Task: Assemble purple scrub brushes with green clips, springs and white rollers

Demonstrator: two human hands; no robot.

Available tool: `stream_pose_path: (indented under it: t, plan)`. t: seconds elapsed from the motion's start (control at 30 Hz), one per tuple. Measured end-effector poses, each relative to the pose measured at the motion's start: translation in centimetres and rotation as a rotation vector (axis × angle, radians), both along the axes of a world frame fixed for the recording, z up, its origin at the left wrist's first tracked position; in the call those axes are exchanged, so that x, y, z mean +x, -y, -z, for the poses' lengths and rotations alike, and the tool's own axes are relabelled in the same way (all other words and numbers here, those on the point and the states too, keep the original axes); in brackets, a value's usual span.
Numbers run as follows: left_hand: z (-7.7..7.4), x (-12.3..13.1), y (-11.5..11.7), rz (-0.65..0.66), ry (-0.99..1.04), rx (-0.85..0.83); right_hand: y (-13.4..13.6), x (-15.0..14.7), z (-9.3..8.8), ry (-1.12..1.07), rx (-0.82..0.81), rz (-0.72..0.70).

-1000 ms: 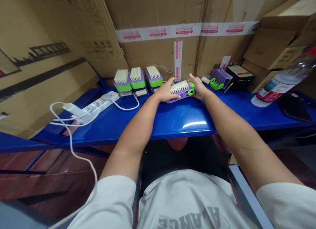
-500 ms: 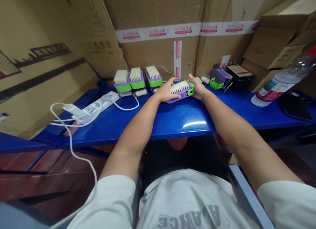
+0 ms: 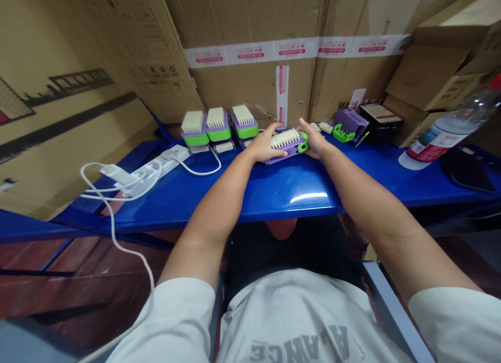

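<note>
A purple block with rows of cream bristle-like teeth [image 3: 285, 138] is held just above or on the blue table, tilted up to the right; I cannot tell whether it touches. My left hand [image 3: 266, 144] grips its left end, thumb along the near side. At the other end my right hand [image 3: 314, 140] is closed around the edge by a green end piece [image 3: 302, 142]. Several of its fingers are hidden behind. Left of my hands stand three similar purple-and-green toothed blocks [image 3: 218, 124]. To the right lies an open purple housing [image 3: 352, 120] with a green frame [image 3: 343, 133].
A white power strip [image 3: 156, 170] with cables lies on the left of the blue table [image 3: 289, 188]. At right are a plastic bottle [image 3: 434, 141], a black phone-like slab [image 3: 467, 168] and a black box [image 3: 379, 124]. Large cardboard boxes [image 3: 250, 18] wall off the back.
Almost nothing differs. Both hands keep their hold on the toothed block, and the view has shifted very slightly.
</note>
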State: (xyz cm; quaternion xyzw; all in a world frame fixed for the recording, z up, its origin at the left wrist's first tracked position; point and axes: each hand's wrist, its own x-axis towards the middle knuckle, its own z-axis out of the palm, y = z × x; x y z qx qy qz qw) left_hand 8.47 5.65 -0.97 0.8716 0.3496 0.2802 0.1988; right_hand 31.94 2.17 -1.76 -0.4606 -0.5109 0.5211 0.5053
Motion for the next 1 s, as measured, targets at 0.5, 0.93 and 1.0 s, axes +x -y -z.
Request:
stream_pose_path:
  t: [0.5, 0.93, 1.0]
  plan:
    - [-0.1, 0.0, 0.1, 0.000, -0.010, -0.002, 1.3, -0.7, -0.9, 0.033, -0.026, 0.017]
    - [-0.1, -0.1, 0.1, -0.003, -0.001, -0.014, 1.7, -1.1, -1.5, 0.014, -0.028, 0.005]
    - [-0.1, -0.1, 0.1, -0.003, 0.002, -0.013, 1.8, -1.1, -1.5, 0.022, -0.026, 0.002]
